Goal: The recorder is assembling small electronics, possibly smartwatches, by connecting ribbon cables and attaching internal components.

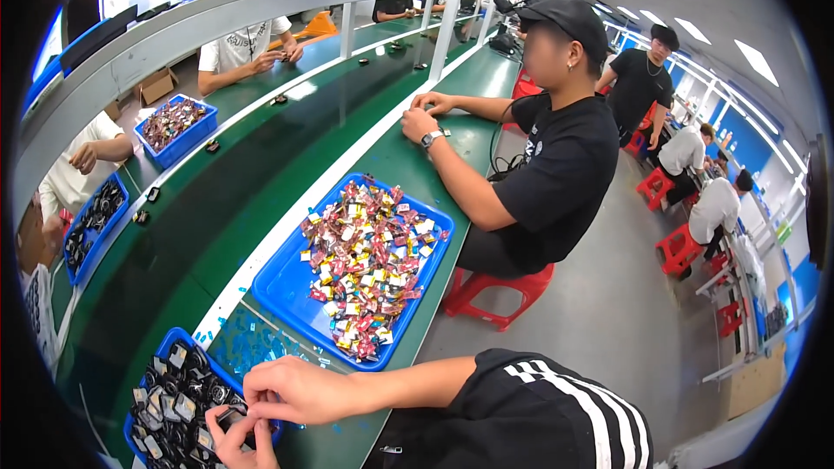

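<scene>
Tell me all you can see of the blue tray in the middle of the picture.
The tray is blue, shallow and roughly rectangular, with rounded corners and a raised rim; it looks like plastic. It lies flat on the green worktop, heaped with small red, white and yellow parts, part of its left side bare. The wearer's right forearm crosses by its near end; contact can't be told.

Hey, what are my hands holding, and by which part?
Your left hand seems to hold a small dark gadget; your right hand is at it, and the exact grip is hidden.
</scene>
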### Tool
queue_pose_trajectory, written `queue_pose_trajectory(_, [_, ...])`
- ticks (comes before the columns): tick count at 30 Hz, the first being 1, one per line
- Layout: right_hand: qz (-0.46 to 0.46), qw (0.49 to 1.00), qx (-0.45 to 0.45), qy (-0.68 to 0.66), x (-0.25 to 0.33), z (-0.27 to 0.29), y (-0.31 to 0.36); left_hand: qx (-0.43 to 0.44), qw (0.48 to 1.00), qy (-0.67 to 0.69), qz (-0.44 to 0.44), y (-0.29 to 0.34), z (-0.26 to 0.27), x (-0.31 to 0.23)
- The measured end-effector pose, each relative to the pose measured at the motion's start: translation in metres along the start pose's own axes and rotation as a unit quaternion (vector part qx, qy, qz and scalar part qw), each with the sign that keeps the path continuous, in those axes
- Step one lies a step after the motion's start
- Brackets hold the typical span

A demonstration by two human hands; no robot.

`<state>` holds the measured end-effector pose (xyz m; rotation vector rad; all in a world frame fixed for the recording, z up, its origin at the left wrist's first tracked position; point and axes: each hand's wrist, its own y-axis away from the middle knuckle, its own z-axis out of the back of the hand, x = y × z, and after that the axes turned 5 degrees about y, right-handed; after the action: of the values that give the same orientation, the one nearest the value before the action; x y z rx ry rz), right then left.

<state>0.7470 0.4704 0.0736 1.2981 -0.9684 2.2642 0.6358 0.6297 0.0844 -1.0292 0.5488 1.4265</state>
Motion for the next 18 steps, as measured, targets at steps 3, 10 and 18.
queue_pose_trajectory(3, [-0.021, 1.0, 0.014, -0.01, 0.01, -0.002, 0.0, -0.049, 0.993, -0.107, -0.029, 0.005, 0.007, -0.003])
queue_pose_trajectory(10, [-0.09, 0.99, 0.094, -0.061, 0.007, 0.007, 0.0, -0.062, 0.997, -0.009, -0.054, 0.002, -0.003, -0.002])
queue_pose_trajectory(18, [-0.329, 0.853, 0.16, -0.371, -0.007, 0.003, -0.004, -0.13, 0.886, -0.257, -0.362, -0.005, -0.004, 0.022])
